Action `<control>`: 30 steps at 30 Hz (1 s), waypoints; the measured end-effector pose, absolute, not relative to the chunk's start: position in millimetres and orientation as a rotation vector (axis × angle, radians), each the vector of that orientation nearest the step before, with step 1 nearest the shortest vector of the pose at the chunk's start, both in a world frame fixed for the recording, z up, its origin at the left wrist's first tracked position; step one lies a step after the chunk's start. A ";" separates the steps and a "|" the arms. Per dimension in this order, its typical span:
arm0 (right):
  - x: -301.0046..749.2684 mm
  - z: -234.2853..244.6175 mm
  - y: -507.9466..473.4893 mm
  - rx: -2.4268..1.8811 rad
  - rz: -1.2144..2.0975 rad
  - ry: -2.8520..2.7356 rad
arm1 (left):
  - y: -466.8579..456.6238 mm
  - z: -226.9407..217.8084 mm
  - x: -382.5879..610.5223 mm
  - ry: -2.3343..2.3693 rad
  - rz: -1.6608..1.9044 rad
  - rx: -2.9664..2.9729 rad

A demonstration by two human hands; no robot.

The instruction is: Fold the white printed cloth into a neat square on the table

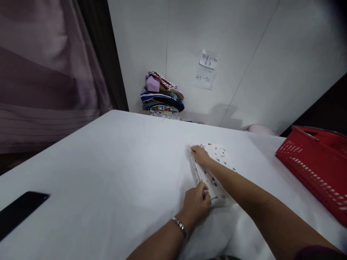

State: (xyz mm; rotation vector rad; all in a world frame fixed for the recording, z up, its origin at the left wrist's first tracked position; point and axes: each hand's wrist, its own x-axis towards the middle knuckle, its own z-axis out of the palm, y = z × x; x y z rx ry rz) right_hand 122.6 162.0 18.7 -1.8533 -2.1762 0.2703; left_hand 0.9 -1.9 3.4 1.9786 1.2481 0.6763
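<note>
A white cloth printed with small dark figures [218, 154] lies folded on the white-covered table, right of the middle. Its layered left edge is gripped at two places. My left hand [195, 202], with a silver bracelet at the wrist, has its fingers closed on the near left corner. Farther away, my right hand [201, 155] pinches the far left corner between thumb and fingers. The right forearm crosses over the cloth and hides part of it.
At the right edge stands a red plastic basket [306, 159] with a metal handle. A black phone [24, 209] lies at the left. Beyond the table, folded fabrics [162, 94] are stacked against the wall, beside handwritten paper notes [208, 60]. A pinkish curtain [48, 72] hangs at left.
</note>
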 end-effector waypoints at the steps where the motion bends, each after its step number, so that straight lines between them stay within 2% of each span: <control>1: 122.3 16.6 158.5 -1.837 0.267 -2.169 | -1.7 3.4 1.0 1.251 0.661 1.992; 6: 118.2 9.4 154.4 -1.794 0.314 -2.075 | -1.0 3.3 1.3 1.299 0.557 2.046; 12: 135.0 25.5 158.4 -1.708 0.581 -1.936 | -2.4 4.8 0.1 1.305 0.476 2.099; 21: 146.3 23.5 103.9 -1.771 0.707 -1.791 | -4.0 8.1 -0.4 1.294 0.533 2.083; 30: 138.7 25.8 103.0 -1.878 0.772 -1.827 | -4.4 4.4 1.0 1.324 0.616 2.018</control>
